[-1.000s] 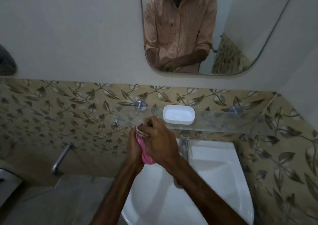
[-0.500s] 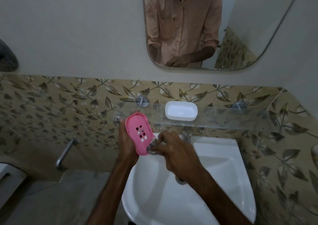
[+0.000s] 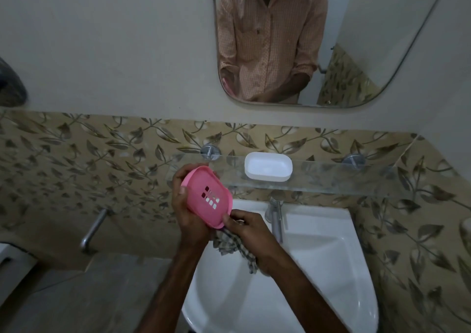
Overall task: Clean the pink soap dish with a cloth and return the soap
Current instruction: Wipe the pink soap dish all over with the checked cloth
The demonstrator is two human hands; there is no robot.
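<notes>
Left to right. Wall tap (image 3: pixel 93 227) at far left, below the leaf tiles. Left hand (image 3: pixel 190 211) is closed around the pink dish (image 3: pixel 207 196), gripping its left edge and underside; dish is tilted, slotted face toward the camera, held in the air above the back-left rim of the sink (image 3: pixel 331 261), just in front of the left end of the glass shelf (image 3: pixel 331 179). Dish is empty, no soap in it. Right hand (image 3: pixel 248 233) is bunched tight on a checked cloth (image 3: pixel 233 247), fingertips touching the dish's lower right edge; most of the cloth hangs below the hand over the basin. White tray (image 3: pixel 268 166) sits on the shelf near its middle, apart from the dish; it looks empty, cannot tell for sure. Faucet (image 3: pixel 275 214) stands at the back edge of the sink, just right of the hands.

Progress: wiping step, judged mid-task. Dish is out and being worked at its rim with the cloth; its face looks clean, though the light is dim. Left: finish the wipe, set the dish back, put the soap in. No soap visible anywhere.
</notes>
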